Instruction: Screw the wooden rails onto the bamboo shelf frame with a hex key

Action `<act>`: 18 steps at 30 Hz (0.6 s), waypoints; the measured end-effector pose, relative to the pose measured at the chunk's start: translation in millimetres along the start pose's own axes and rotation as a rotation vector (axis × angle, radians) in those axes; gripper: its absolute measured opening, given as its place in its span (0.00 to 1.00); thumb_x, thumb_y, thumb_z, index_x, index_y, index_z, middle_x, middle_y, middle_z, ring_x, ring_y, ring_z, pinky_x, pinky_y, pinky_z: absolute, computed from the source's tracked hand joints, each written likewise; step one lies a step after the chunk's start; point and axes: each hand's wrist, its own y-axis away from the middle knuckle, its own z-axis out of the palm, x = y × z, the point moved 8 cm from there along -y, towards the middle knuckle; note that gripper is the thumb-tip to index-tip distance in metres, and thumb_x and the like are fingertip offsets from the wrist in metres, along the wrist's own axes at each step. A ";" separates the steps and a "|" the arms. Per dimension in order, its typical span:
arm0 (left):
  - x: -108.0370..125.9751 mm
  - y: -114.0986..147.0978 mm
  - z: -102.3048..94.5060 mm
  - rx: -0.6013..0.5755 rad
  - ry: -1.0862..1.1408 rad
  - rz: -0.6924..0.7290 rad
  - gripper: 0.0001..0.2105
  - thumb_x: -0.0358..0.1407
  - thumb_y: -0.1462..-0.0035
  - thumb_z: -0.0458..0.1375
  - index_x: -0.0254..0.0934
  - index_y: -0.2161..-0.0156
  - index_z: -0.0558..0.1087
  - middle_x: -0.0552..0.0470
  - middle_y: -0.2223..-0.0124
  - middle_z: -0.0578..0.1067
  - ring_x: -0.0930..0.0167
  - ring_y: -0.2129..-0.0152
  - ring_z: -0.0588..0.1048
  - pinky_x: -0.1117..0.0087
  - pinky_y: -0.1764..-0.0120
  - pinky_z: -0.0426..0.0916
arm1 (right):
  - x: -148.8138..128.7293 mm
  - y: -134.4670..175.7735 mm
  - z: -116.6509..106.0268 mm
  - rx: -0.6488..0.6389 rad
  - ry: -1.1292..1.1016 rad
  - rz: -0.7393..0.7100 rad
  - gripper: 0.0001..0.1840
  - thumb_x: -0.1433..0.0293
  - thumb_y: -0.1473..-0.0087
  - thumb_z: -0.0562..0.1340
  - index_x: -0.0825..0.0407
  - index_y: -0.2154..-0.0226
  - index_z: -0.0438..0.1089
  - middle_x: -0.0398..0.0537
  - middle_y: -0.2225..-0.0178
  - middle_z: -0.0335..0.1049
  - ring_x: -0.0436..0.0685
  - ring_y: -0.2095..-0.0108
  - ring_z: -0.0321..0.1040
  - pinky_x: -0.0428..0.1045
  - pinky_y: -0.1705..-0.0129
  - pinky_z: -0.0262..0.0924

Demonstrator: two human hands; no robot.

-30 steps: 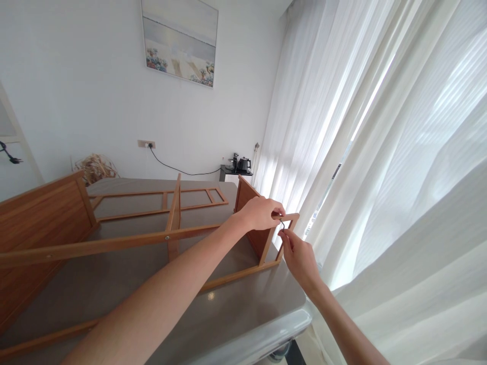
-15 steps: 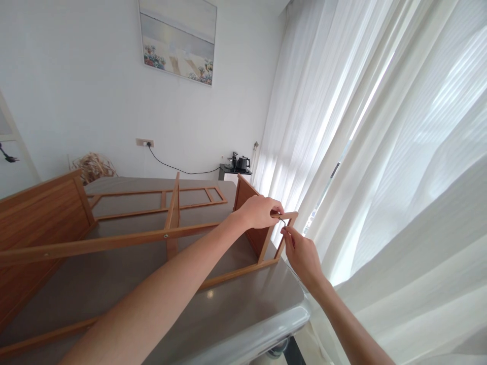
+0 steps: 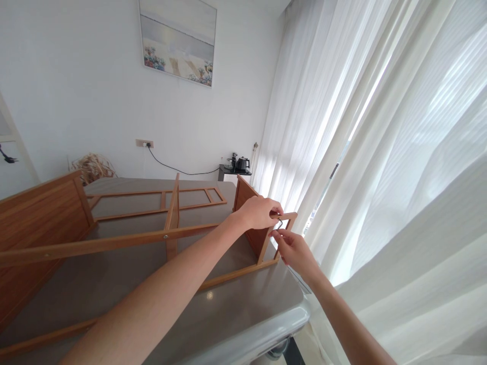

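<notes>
A wooden shelf frame [image 3: 125, 242] lies on its side on the table, with a brown panel [image 3: 247, 195] at its right end. My left hand [image 3: 261, 210] is closed on the upper rail near that end, fingertips curled over the wood. Just below those fingers, a bent metal hex key [image 3: 280, 223] meets the rail. My right hand [image 3: 291, 248] pinches the key's free arm between thumb and fingers. The fastener under the key is hidden.
The grey-covered table [image 3: 243, 309] has a rounded front corner. White curtains [image 3: 342, 203] hang close on the right. Beyond the table, a black kettle [image 3: 242, 163] stands on a small stand. A black cord [image 3: 171, 166] runs along the wall.
My right hand has swung left and slightly down, turning the hex key so its free arm points down-left. My left hand stays at the rail.
</notes>
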 end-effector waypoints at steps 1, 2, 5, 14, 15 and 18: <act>-0.3 0.0 0.1 0.001 0.001 -0.006 0.13 0.35 0.46 0.58 0.46 0.55 0.78 0.57 0.56 0.83 0.66 0.59 0.79 0.68 0.55 0.70 | 0.2 0.3 5.3 -0.044 -0.120 0.034 0.26 0.44 0.40 0.56 0.49 0.62 0.72 0.34 0.84 0.53 0.49 0.83 0.50 0.46 0.77 0.47; -0.6 0.1 0.0 0.002 0.003 -0.010 0.13 0.36 0.46 0.58 0.46 0.56 0.78 0.57 0.57 0.83 0.66 0.59 0.79 0.68 0.55 0.70 | -0.5 1.1 9.1 -0.073 -0.218 0.061 0.28 0.43 0.42 0.58 0.50 0.60 0.72 0.33 0.83 0.52 0.48 0.83 0.49 0.46 0.78 0.46; -1.0 0.3 -0.4 0.001 0.001 -0.016 0.12 0.36 0.46 0.58 0.46 0.56 0.78 0.57 0.58 0.83 0.66 0.61 0.79 0.68 0.57 0.70 | -4.5 4.5 13.0 -0.085 -0.385 0.092 0.30 0.42 0.45 0.62 0.52 0.59 0.72 0.32 0.83 0.50 0.45 0.82 0.46 0.45 0.78 0.42; -2.9 -1.2 -0.1 -0.004 0.007 -0.018 0.14 0.35 0.48 0.57 0.47 0.56 0.78 0.59 0.61 0.83 0.66 0.63 0.79 0.68 0.61 0.68 | -1.2 6.6 22.3 -0.081 -0.554 0.093 0.29 0.44 0.46 0.64 0.51 0.57 0.71 0.31 0.81 0.48 0.43 0.83 0.43 0.44 0.79 0.39; -2.8 -1.4 -0.1 0.000 0.006 -0.013 0.14 0.35 0.48 0.57 0.47 0.56 0.78 0.59 0.60 0.83 0.66 0.62 0.79 0.68 0.60 0.69 | 0.5 6.7 21.5 -0.052 -0.511 0.090 0.29 0.44 0.46 0.64 0.52 0.57 0.71 0.31 0.82 0.49 0.44 0.83 0.44 0.44 0.79 0.40; -2.6 -1.6 0.2 0.006 0.009 -0.002 0.13 0.35 0.47 0.58 0.46 0.56 0.78 0.58 0.57 0.83 0.66 0.60 0.79 0.69 0.58 0.69 | 2.8 8.8 17.9 0.021 -0.348 0.053 0.30 0.42 0.43 0.60 0.52 0.56 0.72 0.33 0.83 0.52 0.46 0.83 0.49 0.45 0.80 0.44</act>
